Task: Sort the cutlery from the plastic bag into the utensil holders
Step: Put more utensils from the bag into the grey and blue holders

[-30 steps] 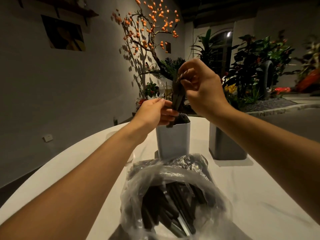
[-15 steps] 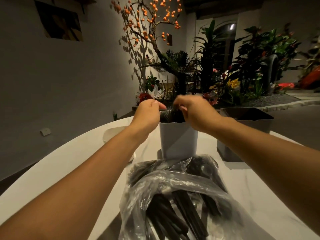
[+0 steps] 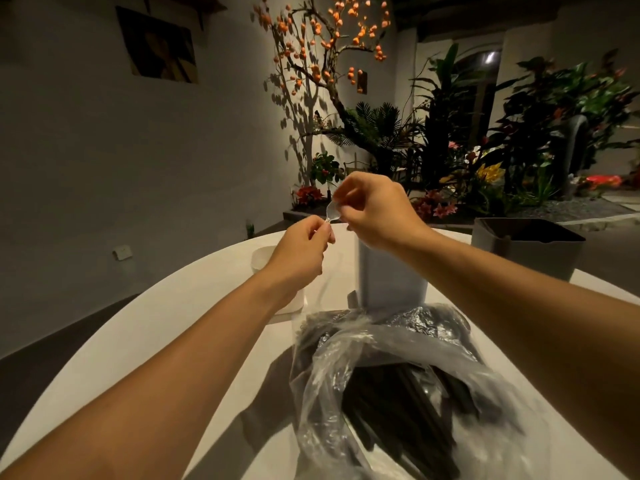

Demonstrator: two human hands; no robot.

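Note:
A clear plastic bag [image 3: 398, 344] full of black cutlery [image 3: 401, 403] lies on the white table at the near edge. Behind it stands a light grey utensil holder [image 3: 388, 278], partly hidden by my right forearm. A darker grey holder [image 3: 526, 247] stands to the right, and a white holder [image 3: 263, 261] sits behind my left wrist. Above the light grey holder, my left hand [image 3: 301, 251] and right hand [image 3: 377, 209] pinch a small clear plastic spoon [image 3: 333, 213] between them.
The round white table [image 3: 180, 323] drops off to the left and right. Past its far edge are a tree with orange fruit [image 3: 329, 57], potted plants [image 3: 485, 161] and a grey wall.
Both hands have lifted up from the rim of the light grey holder, where they put black cutlery. They now hold a small clear spoon between them. The view shifted left.

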